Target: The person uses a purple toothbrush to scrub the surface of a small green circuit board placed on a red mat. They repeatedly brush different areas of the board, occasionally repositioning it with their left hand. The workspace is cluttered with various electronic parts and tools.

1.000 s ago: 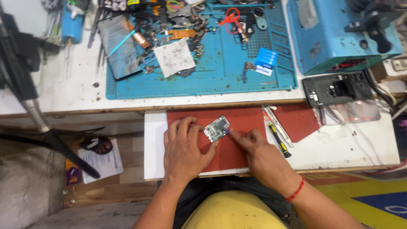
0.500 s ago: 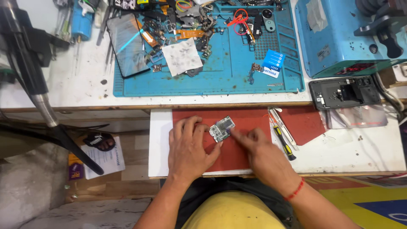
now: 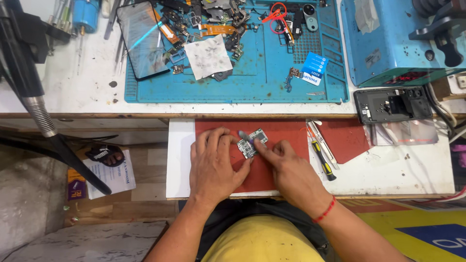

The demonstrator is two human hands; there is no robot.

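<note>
A small circuit board lies on a red mat on a white pull-out shelf. My left hand rests flat on the mat, its fingertips and thumb steadying the board's left side. My right hand comes from the right, and its fingers pinch a thin, blurred tool whose tip sits over the board's upper left corner.
Beside the mat lie a black-and-yellow screwdriver and tweezers. Behind, a blue work mat holds a phone, a stained tissue, red scissors and several small parts. A blue machine and an opened phone frame stand right.
The view has shifted slightly. Both hands stay at the board; the right hand's tool tip has moved over the board's upper left corner.
</note>
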